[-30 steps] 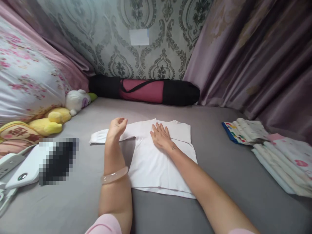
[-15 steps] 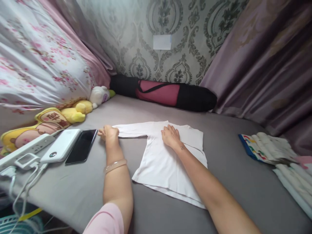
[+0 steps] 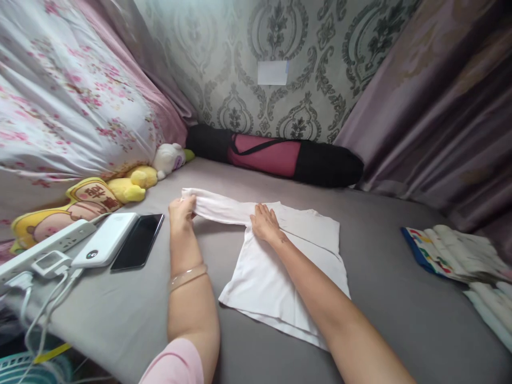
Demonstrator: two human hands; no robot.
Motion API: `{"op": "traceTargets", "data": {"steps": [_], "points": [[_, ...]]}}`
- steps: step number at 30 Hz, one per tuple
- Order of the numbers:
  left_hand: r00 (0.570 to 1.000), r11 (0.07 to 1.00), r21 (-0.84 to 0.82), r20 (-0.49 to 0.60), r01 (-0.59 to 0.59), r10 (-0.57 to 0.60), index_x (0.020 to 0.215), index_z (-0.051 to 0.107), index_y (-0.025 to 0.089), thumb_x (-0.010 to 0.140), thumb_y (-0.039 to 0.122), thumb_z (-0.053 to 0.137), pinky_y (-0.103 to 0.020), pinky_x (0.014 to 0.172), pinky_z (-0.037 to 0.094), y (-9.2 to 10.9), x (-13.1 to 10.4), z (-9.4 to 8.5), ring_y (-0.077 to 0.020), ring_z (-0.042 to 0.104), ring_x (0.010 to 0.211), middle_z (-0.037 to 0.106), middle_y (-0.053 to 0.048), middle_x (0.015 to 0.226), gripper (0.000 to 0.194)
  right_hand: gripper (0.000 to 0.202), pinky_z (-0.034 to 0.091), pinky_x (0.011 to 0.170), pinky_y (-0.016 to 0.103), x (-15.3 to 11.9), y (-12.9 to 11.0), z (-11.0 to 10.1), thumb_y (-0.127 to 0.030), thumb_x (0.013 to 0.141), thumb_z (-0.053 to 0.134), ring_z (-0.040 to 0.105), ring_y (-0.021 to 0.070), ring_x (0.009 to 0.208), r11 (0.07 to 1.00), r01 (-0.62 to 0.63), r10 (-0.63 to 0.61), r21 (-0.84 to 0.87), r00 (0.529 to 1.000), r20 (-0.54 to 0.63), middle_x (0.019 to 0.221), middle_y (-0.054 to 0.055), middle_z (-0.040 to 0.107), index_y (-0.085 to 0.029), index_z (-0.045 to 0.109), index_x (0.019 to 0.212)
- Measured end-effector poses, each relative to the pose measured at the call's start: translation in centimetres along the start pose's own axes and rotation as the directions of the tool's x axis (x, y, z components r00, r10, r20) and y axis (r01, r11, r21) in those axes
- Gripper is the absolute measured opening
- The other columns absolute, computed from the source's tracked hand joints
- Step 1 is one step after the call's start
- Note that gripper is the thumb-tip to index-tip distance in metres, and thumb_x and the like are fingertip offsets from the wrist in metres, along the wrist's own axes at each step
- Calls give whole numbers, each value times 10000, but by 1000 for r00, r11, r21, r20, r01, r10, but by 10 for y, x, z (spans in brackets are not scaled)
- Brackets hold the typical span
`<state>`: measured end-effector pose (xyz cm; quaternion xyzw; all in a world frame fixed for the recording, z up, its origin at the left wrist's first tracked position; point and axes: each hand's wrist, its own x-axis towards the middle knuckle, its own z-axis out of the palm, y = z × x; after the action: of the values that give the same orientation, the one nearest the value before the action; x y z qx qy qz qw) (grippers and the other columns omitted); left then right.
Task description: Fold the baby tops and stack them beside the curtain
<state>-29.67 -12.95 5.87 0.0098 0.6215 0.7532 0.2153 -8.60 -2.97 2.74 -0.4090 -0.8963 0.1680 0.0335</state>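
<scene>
A white long-sleeved shirt (image 3: 276,277) lies on the grey bed sheet, its right-hand sleeve folded across the body. My left hand (image 3: 182,209) is closed on the cuff end of the other sleeve (image 3: 218,207), which is lifted a little off the sheet. Flat on the shirt near that sleeve's shoulder rests my right hand (image 3: 265,223), fingers stretched out. A black phone (image 3: 138,242) lies to the left of my left forearm.
Beside the phone are a white power bank (image 3: 106,240) and a power strip (image 3: 48,249) with cables. Plush toys (image 3: 128,184) line the left side. A black and maroon long bag (image 3: 266,154) lies along the wall. Folded cloths (image 3: 456,250) sit at the right.
My left hand has raised the sleeve's cuff end off the sheet. My right hand has slid left over the shirt toward the sleeve's shoulder. The view has shifted slightly.
</scene>
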Motion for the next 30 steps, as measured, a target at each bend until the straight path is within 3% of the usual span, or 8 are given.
{"op": "traceTargets", "data": {"steps": [4,7,14,17,22,25,28,30], "points": [[990,912,-389,104,128,-94,780,570,151,781,-2,549,-229,669,562,17,-17,26,-88,619,583,636,21,673,154,684,8,1177,402,-1,1,5,-445,978,209,94,233,1479,1000,-14,13,6,1000,16,1602,123,162,-30,211,1522],[969,846,-496,232,198,-91,818,580,155,845,21,500,-229,709,570,26,-30,40,-96,654,654,663,8,721,158,764,-25,1173,409,-3,2,9,-542,957,205,62,236,1482,1000,-13,13,-2,1000,-7,1608,117,129,-39,178,1532],[918,895,-425,393,135,48,883,615,151,876,120,519,-259,863,539,32,-72,80,-154,669,937,677,-20,821,102,836,-4,1169,441,2,0,2,-630,923,241,48,264,1482,1000,-27,28,-15,998,58,1613,122,112,-67,171,1538],[940,933,-352,338,75,52,888,600,156,867,186,555,-262,857,528,18,-95,105,-151,665,936,664,-24,852,58,830,65,1163,453,8,-4,-6,-623,895,342,86,282,1476,998,-54,57,-28,994,97,1607,133,149,-94,226,1525],[958,960,-281,278,11,70,884,569,169,842,238,585,-260,845,504,-4,-124,133,-140,660,906,641,-15,849,82,586,260,1104,436,7,4,-23,-422,866,511,349,302,1374,996,43,-49,80,996,77,1471,152,444,-160,473,1389],[950,961,-274,303,19,68,926,558,180,858,270,566,-259,828,499,-13,-134,139,-143,656,907,637,-21,870,112,407,359,1046,355,-2,22,-34,-244,881,477,499,252,1264,962,30,-11,272,997,-72,1345,108,583,-194,580,1271],[932,969,-246,354,10,80,967,543,201,884,303,541,-259,825,493,-26,-142,144,-141,647,922,631,-18,897,131,328,446,967,328,-17,44,-46,-175,911,406,616,210,1117,794,-130,246,594,962,-118,1220,107,662,-175,634,1146],[911,979,-203,401,-12,94,976,535,208,898,338,531,-265,830,490,-38,-147,147,-144,639,922,626,-16,905,153,302,510,877,334,-28,57,-55,-216,950,372,685,191,948,506,-230,369,831,929,33,1136,129,693,-144,616,1114]]}}
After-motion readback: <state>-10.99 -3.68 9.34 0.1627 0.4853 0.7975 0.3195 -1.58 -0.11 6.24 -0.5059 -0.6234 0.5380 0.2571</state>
